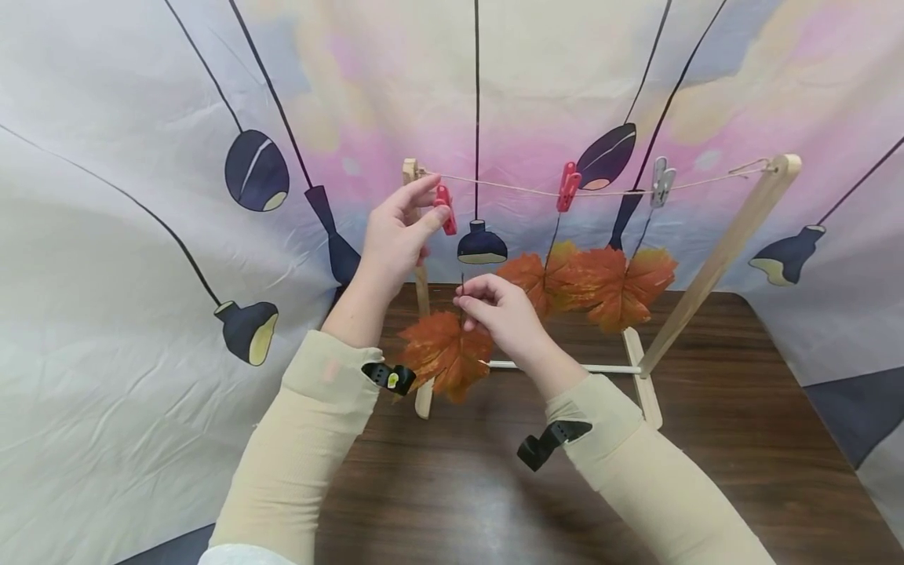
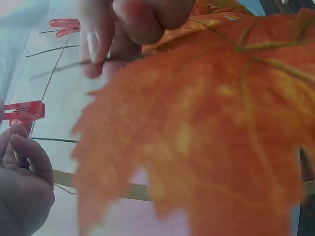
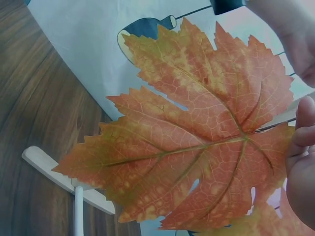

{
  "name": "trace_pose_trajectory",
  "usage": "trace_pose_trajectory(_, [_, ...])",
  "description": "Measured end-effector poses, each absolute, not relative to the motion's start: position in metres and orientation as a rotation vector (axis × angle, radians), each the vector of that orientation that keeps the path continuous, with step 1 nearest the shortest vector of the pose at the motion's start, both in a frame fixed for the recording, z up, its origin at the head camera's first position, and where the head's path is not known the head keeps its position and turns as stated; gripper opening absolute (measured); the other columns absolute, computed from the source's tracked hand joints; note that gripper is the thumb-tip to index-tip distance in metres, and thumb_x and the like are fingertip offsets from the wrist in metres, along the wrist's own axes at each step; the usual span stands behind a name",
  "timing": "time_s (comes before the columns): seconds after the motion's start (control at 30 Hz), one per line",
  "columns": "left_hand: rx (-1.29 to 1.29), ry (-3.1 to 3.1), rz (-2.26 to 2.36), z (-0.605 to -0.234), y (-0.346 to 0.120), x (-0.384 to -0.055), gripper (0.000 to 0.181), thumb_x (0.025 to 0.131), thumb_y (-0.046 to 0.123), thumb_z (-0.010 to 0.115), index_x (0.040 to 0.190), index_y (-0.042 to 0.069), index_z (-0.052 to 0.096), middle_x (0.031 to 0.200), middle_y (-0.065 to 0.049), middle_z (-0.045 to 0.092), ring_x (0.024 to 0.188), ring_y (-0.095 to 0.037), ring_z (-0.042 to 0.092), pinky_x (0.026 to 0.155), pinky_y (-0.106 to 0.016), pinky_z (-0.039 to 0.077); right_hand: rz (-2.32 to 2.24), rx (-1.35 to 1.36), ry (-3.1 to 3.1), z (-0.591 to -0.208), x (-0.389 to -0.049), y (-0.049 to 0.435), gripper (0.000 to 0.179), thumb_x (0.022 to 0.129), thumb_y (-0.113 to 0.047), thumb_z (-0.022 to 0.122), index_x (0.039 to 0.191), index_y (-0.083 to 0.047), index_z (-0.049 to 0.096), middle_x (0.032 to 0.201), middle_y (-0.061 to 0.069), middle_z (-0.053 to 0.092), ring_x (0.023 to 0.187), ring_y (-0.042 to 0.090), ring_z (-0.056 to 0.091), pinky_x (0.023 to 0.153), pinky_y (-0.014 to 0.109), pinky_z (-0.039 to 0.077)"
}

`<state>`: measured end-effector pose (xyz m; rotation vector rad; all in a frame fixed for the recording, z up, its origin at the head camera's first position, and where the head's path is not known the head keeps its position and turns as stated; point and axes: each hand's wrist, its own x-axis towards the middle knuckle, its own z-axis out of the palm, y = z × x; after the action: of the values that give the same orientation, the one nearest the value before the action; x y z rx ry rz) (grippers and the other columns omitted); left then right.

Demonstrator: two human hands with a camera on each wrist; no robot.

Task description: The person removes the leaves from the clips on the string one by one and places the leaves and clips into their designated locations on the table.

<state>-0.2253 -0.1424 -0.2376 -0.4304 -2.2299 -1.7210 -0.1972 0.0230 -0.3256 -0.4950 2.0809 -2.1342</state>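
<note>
My left hand (image 1: 398,239) pinches a red clothespin (image 1: 446,210) near the left end of a thin string (image 1: 494,184). Below it, my right hand (image 1: 510,318) holds the dark stem (image 1: 462,282) of an orange artificial maple leaf (image 1: 445,353) between thumb and fingers. The stem's tip points up, a little under the clothespin. In the left wrist view the same leaf (image 2: 197,123) fills much of the picture, with the clothespin (image 2: 24,112) at the left edge. The right wrist view shows the leaf (image 3: 197,137) spread flat, its stem running to my fingers.
Two more maple leaves hang from the string by a red clothespin (image 1: 568,187) and a grey clothespin (image 1: 662,182). A wooden frame (image 1: 720,263) carries the string and stands on the dark wooden table (image 1: 452,486). Behind it hangs a cloth (image 1: 565,71) printed with lamps.
</note>
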Motion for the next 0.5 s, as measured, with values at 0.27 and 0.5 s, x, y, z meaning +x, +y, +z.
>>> trace_pose_trajectory(0.27, [-0.461,-2.280,-1.665,-0.250,-0.141,-0.226,0.042,0.090,0.027,0.064,0.131,0.021,0.057,0.115,0.000,0.060,0.051,-0.018,0.045,0.048,-0.029,0.043,-2.206,-0.482,2.054,-0.333,-0.190,0.042,0.018,0.092,-0.007,0.058,0.105,0.004,0.057,0.098,0.010,0.062,0.062,0.012,0.058,0.055,0.022,0.045])
trace_pose_trajectory(0.5, [-0.466,-2.300,-1.683,-0.263,-0.140,-0.227,0.039,0.090,0.026,0.065,0.127,0.018,0.060,0.115,-0.001,0.060,0.050,-0.017,0.045,0.047,-0.027,0.041,-2.285,-0.423,2.014,-0.338,-0.187,0.059,0.010,0.092,-0.005,0.057,0.100,0.000,0.057,0.097,0.008,0.062,0.060,0.012,0.056,0.054,0.023,0.043])
